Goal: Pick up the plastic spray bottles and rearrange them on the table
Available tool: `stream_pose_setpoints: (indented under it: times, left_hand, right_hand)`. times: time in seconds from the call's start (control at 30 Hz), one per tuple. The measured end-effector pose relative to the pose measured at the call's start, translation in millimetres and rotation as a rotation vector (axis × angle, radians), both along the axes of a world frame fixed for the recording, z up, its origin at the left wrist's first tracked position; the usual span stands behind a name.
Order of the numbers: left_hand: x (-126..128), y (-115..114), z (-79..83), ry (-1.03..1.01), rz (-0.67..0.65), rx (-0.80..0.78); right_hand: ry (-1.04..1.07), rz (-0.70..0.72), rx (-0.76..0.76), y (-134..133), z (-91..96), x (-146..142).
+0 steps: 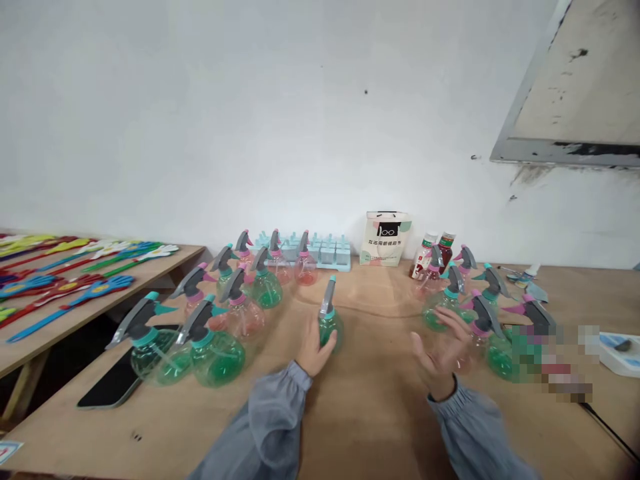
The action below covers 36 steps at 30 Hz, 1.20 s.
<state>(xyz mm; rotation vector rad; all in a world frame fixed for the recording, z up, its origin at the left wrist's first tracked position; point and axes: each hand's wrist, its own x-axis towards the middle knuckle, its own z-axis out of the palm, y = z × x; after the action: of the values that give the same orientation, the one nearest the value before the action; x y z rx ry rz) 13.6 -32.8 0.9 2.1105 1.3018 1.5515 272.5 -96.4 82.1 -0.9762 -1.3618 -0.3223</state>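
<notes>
My left hand (316, 348) is wrapped round the near left side of a green spray bottle (332, 325), which stands upright at the middle of the table with its grey and teal trigger head on top. To the right, my right hand (443, 350) is raised with fingers spread, holding nothing. Just behind it stand pink and green spray bottles (435, 310), partly hidden by the fingers. On the left is another group of pink and green spray bottles, the nearest a green spray bottle (217, 359).
Against the wall are a light-blue mould tray (327, 255), a paper bag (385, 240) and two red-and-white bottles (425, 253). A phone (113, 380) lies at left; a white tray (623, 353) sits far right. Colourful hand-shaped sticks (95, 290) cover the side table.
</notes>
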Motion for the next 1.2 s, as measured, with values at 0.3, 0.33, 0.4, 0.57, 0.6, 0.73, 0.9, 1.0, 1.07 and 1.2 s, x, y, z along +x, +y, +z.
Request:
stream_pose_setpoints:
  times: [0.3,0.33,0.4,0.57,0.6,0.73,0.9,1.0,1.07,1.2]
  left_hand:
    - [17.2,-23.7,-6.4,0.114,-0.277,0.076]
    - [13.7,-17.9,-3.5,0.067,-0.248,0.088]
    - [4.5,4.2,7.7,-0.088,-0.106,0.104]
    - [-23.9,104.4,53.4,-0.335,0.279,-0.005]
    - [-28.5,125.0,61.1,-0.311,0.342,-0.092]
    - [-39.0,183.0,76.3,-0.252,0.357,-0.200]
    - [-35.9,201.7,71.5,-0.173,0.400,-0.271]
    - [-28.8,192.3,64.9,-0.129,0.428,-0.285]
    - [-25.1,177.5,60.0,-0.098,0.425,-0.274]
    - [-26.4,127.9,44.8,-0.026,0.412,-0.249]
  right_hand:
    - [-0.013,0.604,-0.581,59.2,-6.5,-79.1]
    - [0.006,0.647,-0.583,62.4,-5.0,-80.5]
    - [0.021,0.725,-0.584,67.0,-1.3,-80.5]
    - [0.040,0.824,-0.595,74.2,-1.5,-75.8]
    - [0.034,0.857,-0.604,75.7,-3.2,-74.7]
    - [0.026,0.970,-0.669,84.0,-7.8,-70.8]
    - [0.179,1.031,-0.809,91.1,4.5,-70.2]
    - [0.315,1.222,-0.887,88.2,20.7,-70.8]
    - [0.385,1.339,-0.909,84.8,31.9,-70.2]
    - [0.480,1.410,-0.935,81.1,46.8,-66.8]
